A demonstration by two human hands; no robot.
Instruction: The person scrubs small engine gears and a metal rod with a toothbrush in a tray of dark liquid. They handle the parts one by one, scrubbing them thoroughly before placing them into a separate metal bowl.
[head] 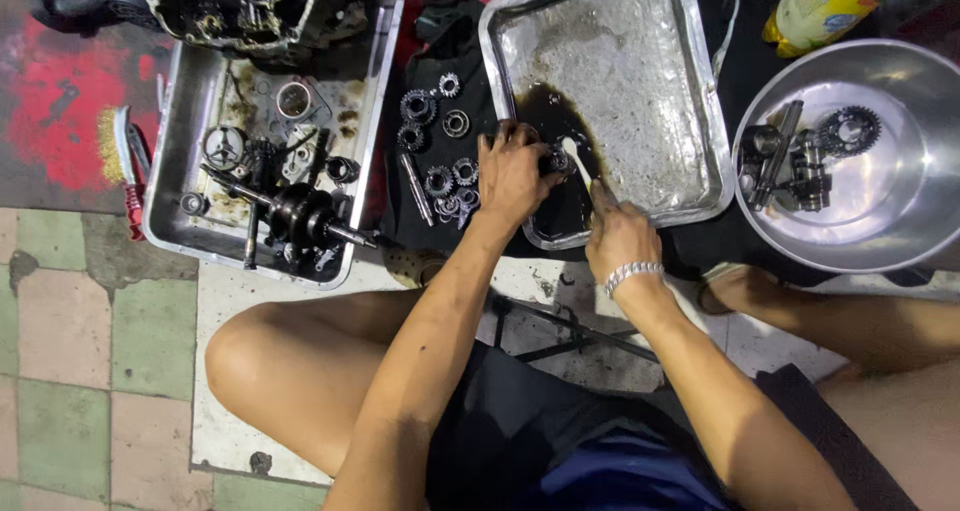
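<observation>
My left hand (pixel 512 171) is curled tight around a small dark metal gear part (pixel 556 159), fingers pressed together on it, holding it over the pool of black oily liquid (pixel 550 121) in the near corner of the shallow rectangular aluminium tray (pixel 620 61). My right hand (pixel 618 233), with a silver chain bracelet (pixel 632 271) at the wrist, pinches the handle of a small white brush (pixel 577 159), whose tip touches the gear part just beside my left fingertips. Just left of my left hand, a set of small dark steel gears (pixel 440 141) and a thin metal shaft (pixel 415 186) lie on a black cloth (pixel 450 41). Farther left sits a second grimy metal tray (pixel 190 91) holding a dark crankshaft (pixel 300 216). Well off to the right of my right hand, a round shiny steel bowl (pixel 900 201) holds a black sprocket (pixel 850 129) and other dark parts.
</observation>
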